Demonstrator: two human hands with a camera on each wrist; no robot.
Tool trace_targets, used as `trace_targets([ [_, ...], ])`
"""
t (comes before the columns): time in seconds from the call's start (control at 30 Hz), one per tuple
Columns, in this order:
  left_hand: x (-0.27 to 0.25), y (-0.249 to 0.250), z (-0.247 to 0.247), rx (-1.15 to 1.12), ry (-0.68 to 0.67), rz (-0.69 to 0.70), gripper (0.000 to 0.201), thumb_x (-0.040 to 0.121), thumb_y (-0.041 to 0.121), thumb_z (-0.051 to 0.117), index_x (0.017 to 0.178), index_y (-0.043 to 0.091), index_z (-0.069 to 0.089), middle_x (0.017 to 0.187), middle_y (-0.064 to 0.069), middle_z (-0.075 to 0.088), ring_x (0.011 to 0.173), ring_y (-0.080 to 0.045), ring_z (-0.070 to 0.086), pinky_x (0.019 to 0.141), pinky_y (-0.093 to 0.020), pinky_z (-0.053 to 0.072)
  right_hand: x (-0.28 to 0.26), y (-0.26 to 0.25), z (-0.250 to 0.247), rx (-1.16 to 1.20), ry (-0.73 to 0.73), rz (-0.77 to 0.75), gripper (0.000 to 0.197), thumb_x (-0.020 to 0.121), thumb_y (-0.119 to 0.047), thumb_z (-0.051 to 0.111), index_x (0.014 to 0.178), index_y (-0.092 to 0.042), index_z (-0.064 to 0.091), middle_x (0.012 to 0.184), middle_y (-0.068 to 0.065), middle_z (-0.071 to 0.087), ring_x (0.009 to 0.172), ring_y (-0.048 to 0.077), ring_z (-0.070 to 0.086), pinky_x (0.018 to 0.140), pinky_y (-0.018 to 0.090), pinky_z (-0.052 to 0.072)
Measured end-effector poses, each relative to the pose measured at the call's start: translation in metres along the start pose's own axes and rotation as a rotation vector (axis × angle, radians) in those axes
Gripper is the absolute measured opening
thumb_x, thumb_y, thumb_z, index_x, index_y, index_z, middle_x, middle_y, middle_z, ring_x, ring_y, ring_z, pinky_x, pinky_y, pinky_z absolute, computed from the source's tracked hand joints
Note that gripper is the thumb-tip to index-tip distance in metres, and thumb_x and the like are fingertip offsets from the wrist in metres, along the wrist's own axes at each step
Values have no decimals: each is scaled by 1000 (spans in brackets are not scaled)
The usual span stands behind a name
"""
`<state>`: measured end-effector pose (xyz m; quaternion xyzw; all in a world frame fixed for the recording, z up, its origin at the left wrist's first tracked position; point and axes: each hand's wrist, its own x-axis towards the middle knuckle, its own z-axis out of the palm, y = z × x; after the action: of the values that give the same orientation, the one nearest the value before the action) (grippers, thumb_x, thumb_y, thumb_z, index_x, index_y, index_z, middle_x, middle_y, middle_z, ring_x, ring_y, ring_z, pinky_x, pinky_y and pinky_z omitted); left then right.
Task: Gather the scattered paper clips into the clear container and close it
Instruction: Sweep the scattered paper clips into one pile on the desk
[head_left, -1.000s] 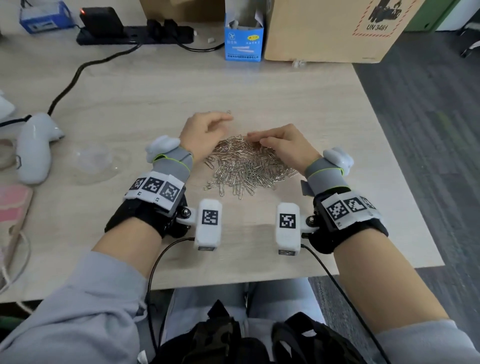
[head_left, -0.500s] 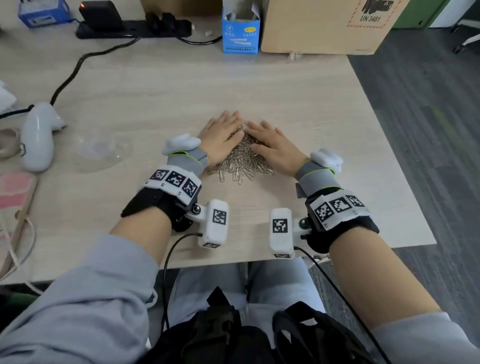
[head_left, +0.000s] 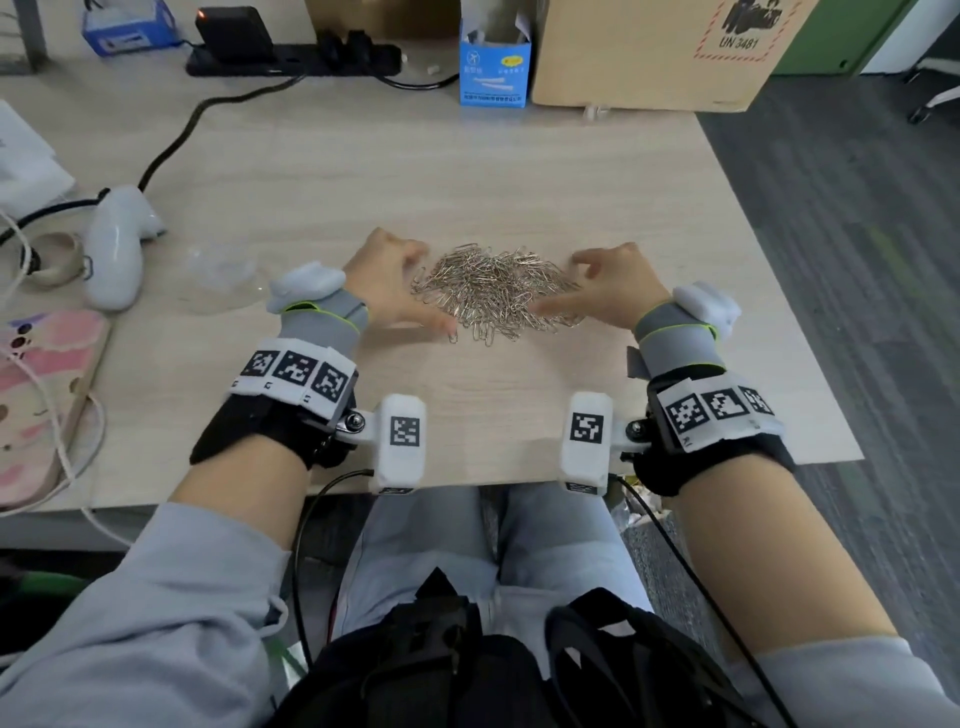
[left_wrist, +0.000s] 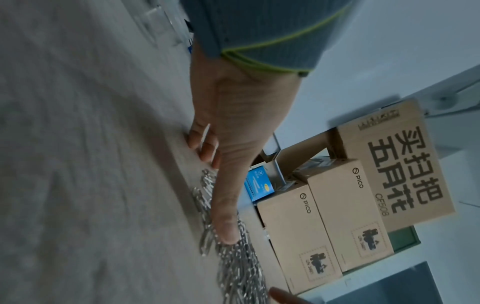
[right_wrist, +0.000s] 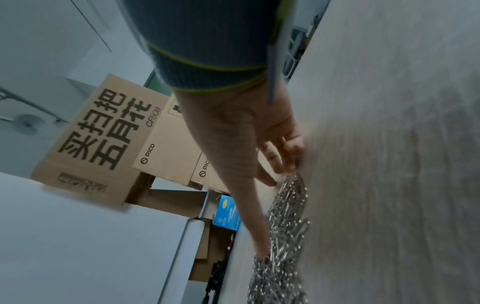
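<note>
A heap of silver paper clips (head_left: 493, 291) lies in the middle of the wooden table (head_left: 467, 171). My left hand (head_left: 400, 291) rests at the heap's left edge, its fingers bent down to the table and its thumb stretched along the near side, touching clips. My right hand (head_left: 597, 291) mirrors it at the right edge, thumb on the clips. Neither hand grips anything. The clear container (head_left: 218, 275) sits faintly visible left of my left hand. The left wrist view shows my left hand (left_wrist: 233, 144) and clips (left_wrist: 239, 267). The right wrist view shows my right hand (right_wrist: 259, 144) and clips (right_wrist: 283, 246).
A white controller (head_left: 117, 244) and a tape roll (head_left: 52, 260) lie at the left, with a pink case (head_left: 41, 389) nearer. A power strip (head_left: 291, 52), a blue box (head_left: 493, 67) and a cardboard box (head_left: 649, 52) line the far edge. The table ends just right of my right hand.
Half a second ago both hands were pressed together over a tight heap. They have since drawn apart to its left and right edges, and the clips lie spread wider between them.
</note>
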<state>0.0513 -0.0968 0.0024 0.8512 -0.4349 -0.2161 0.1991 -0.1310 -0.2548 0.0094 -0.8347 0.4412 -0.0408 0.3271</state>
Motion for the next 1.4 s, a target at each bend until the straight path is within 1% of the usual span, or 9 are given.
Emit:
trace_targets([
  [0.13, -1, 12, 8, -20, 57, 13, 84, 45, 37, 89, 118, 9, 58, 105, -14, 60, 91, -25, 57, 89, -32, 46, -4, -6, 8, -53, -42, -42, 81, 56, -33, 87, 129, -16, 54, 120, 11, 59, 116, 24, 52, 95, 28, 41],
  [0.4, 0, 18, 17, -289, 132, 23, 64, 50, 20, 88, 109, 8, 63, 89, -3, 61, 61, -5, 53, 54, 1, 41, -3, -9, 14, 238, -34, -59, 70, 62, -15, 84, 126, -11, 56, 96, -1, 55, 87, 12, 52, 59, 7, 37],
  [0.6, -8, 13, 11, -166, 47, -14, 41, 47, 27, 89, 75, 18, 61, 62, 10, 56, 49, 2, 52, 49, -8, 38, -5, 5, 4, 225, -125, 36, 43, 55, -12, 87, 91, -10, 65, 73, 0, 58, 69, 18, 59, 74, 32, 55],
  [0.8, -3, 26, 23, -236, -60, 40, 30, 52, 18, 88, 59, 20, 59, 57, 2, 61, 36, 1, 53, 54, -20, 47, -10, -3, 8, 124, -117, -40, 18, 64, -5, 81, 79, -8, 71, 75, 9, 66, 70, 16, 59, 73, 26, 52],
  [0.93, -5, 31, 23, -286, -61, 95, 25, 61, 9, 83, 61, 18, 59, 57, 1, 62, 36, 2, 55, 49, -15, 48, -10, -7, 16, 150, -101, -65, 19, 64, -2, 78, 64, -15, 66, 63, 3, 62, 64, 15, 59, 64, 20, 50],
  [1.07, -6, 14, 9, -416, 184, 137, 25, 70, 7, 75, 62, 25, 59, 48, 11, 61, 39, 2, 55, 44, -13, 47, -7, -15, 14, 275, -11, -73, 19, 65, 2, 74, 65, -15, 65, 55, -2, 55, 39, -3, 48, 43, 6, 37],
  [1.17, -7, -1, -7, -443, 446, 70, 15, 73, 6, 69, 72, 20, 63, 64, 7, 62, 45, 5, 54, 53, -21, 51, -5, -26, 17, 371, 51, -86, 18, 64, 4, 74, 77, -8, 68, 56, -1, 55, 43, 4, 52, 54, 18, 45],
  [1.27, -14, -18, -29, -293, 638, 14, 13, 76, 10, 62, 86, 12, 69, 92, -7, 70, 74, -8, 59, 77, -27, 51, -5, -44, 28, 393, 26, -129, 19, 65, 5, 73, 79, -7, 69, 57, -3, 55, 47, 6, 50, 58, 26, 48],
  [1.4, -30, -46, -46, 29, 678, -254, 24, 80, 22, 58, 103, 25, 64, 122, -5, 56, 119, -30, 41, 95, -39, 36, -3, -65, 43, 372, 2, -174, 19, 66, 2, 72, 85, 1, 71, 58, -4, 54, 54, 9, 48, 66, 29, 47],
])
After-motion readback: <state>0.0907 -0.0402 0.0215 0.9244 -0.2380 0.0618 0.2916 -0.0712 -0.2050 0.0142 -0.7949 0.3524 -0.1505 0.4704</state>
